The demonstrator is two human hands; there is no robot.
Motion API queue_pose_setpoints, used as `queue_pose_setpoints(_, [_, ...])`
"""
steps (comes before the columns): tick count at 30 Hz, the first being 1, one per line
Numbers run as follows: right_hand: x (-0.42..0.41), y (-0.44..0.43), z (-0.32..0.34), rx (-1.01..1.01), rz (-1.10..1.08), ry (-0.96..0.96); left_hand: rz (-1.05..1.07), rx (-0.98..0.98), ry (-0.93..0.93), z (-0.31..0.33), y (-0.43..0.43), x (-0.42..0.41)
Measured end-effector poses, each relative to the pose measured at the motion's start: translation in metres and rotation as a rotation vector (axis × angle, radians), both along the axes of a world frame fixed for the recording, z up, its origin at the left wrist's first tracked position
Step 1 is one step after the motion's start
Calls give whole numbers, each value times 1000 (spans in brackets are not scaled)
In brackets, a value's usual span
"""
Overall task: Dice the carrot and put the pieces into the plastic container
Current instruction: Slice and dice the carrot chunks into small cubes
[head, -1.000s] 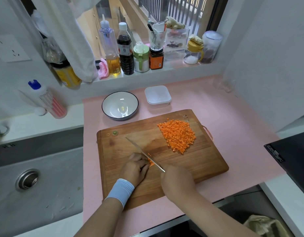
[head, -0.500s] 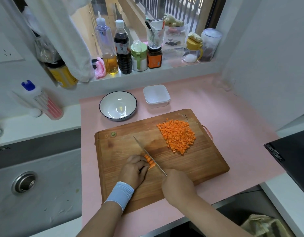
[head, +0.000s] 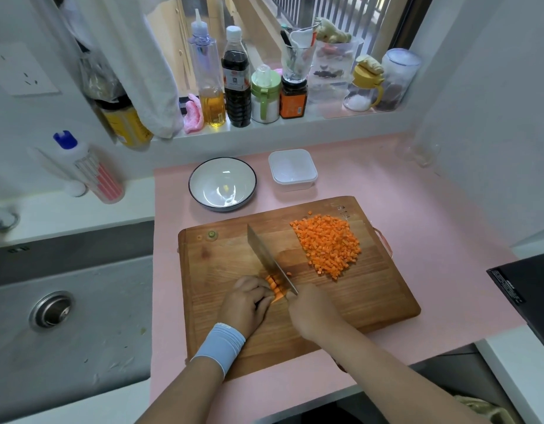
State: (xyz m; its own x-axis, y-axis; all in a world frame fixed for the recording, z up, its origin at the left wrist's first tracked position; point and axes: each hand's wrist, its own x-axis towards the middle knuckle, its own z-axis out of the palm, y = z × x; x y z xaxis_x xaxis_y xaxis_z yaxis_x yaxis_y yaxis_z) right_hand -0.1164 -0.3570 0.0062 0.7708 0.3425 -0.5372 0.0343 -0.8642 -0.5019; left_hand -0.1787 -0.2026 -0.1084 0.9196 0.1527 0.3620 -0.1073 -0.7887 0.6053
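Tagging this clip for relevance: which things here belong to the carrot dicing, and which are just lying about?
Job: left hand pinning carrot strips; right hand gripping knife; diced pile; cutting board; plastic container.
Lying about: bowl; dark sauce bottle; oil bottle; sink.

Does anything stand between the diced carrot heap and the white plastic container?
Nothing visible. The heap of orange carrot dice lies on the wooden cutting board; the square white plastic container stands beyond its far edge, only pink mat between.
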Motion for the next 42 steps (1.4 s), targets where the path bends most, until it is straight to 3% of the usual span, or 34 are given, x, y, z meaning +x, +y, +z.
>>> queue_pose_setpoints(8, [-15,-19,8,-6,60,-99,8,8,-32,1,-2,0])
queue_pose_setpoints(28, [-8,-14,-3,-8,39,7,5,-27,-41,1,-2,0])
queue_pose_setpoints(42, [-10,-16,6,15,57,-46,37,-31,-18,5,-4,-1])
